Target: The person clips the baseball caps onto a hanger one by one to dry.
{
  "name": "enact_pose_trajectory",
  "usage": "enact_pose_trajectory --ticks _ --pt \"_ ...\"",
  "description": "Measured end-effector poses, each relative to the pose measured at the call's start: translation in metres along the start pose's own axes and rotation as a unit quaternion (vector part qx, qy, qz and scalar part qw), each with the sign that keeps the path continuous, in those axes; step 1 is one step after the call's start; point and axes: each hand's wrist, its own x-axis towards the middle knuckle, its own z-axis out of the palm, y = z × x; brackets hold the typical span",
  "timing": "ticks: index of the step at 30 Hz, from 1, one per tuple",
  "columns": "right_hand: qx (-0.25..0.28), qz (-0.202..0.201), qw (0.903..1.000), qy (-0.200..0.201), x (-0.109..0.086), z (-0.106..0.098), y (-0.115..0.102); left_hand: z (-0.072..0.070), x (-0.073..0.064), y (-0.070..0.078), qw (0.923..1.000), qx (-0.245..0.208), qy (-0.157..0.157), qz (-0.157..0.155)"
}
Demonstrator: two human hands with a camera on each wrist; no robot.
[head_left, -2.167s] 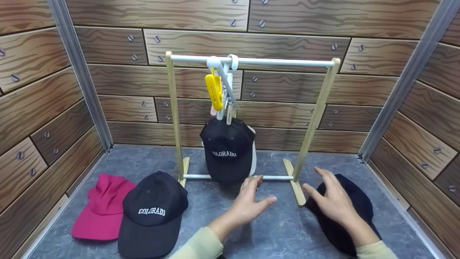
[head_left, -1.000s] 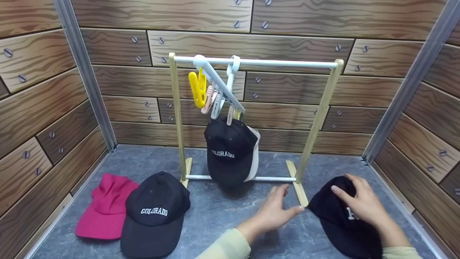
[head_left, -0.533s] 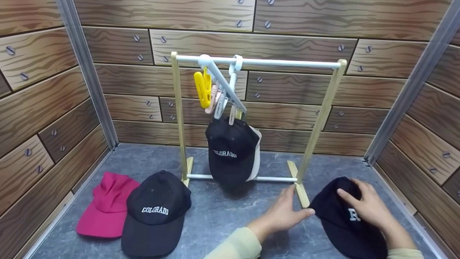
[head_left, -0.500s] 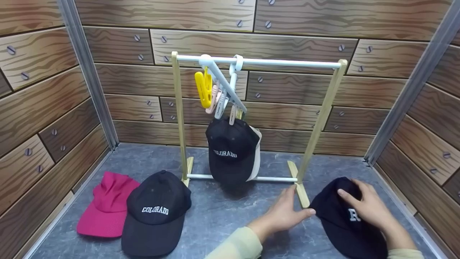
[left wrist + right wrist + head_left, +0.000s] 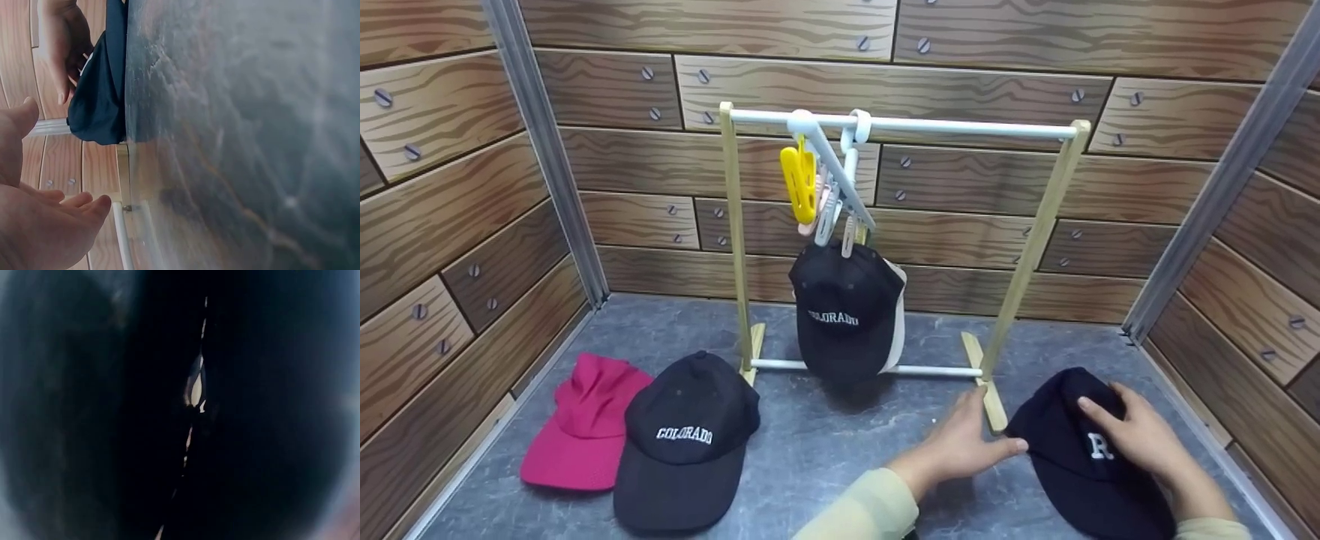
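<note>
In the head view, a dark navy baseball cap [image 5: 1080, 472] with a white R lies on the floor at the right. My right hand [image 5: 1147, 435] is over its crown, thumb and fingers spread apart. The left wrist view shows that hand [image 5: 63, 48] beside the cap [image 5: 101, 95], fingers loosely extended. My left hand [image 5: 960, 439] is held with fingers extended, its thumb tip right at the cap's left edge; in its wrist view the palm [image 5: 45, 225] faces up with nothing in it. Dark fabric [image 5: 270, 410] fills the right wrist view, split by a thin bright slit.
A wood-and-white-bar rack [image 5: 960, 127] carries a clip hanger [image 5: 840, 172] with a yellow clothespin [image 5: 799, 184]. A black Colorado cap [image 5: 844, 300] hangs there before a white one [image 5: 898, 322]. Another black Colorado cap [image 5: 682, 442] and a magenta cap [image 5: 581, 435] lie left.
Both hands have moved right, the left from in front of the rack toward the R cap. The right hand has shifted over that cap, uncovering its letter. The hanger has swung slightly.
</note>
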Motion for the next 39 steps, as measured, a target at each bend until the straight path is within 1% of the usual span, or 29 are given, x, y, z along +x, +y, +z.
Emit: enact_pose_trajectory --ticks 3,6,15,21,30,37,39 --pt "-0.005 -0.003 0.9999 0.015 0.001 0.000 0.003 0.000 0.001 0.001 0.9999 0.005 -0.013 0.000" --pt "-0.007 -0.009 0.9994 0.034 0.001 0.000 0.005 0.001 0.002 0.002 0.9998 0.009 -0.018 0.001" --pt "-0.024 -0.031 0.9974 0.061 -0.002 0.001 0.014 0.008 0.001 0.008 0.9995 0.018 -0.009 0.023" --pt "-0.022 -0.032 0.9961 0.080 -0.003 0.001 0.017 0.013 0.003 0.012 0.9996 0.015 -0.011 0.023" --pt "-0.007 -0.033 0.9960 0.082 -0.001 0.003 0.011 0.018 0.007 0.015 0.9996 0.016 -0.023 0.007" --pt "0.008 -0.015 0.9962 0.085 -0.002 0.004 0.005 0.020 0.012 0.013 0.9993 0.023 -0.019 0.024" --pt "0.014 -0.010 0.9961 0.086 -0.002 0.003 0.005 0.021 0.013 0.012 0.9993 0.022 -0.019 0.022"
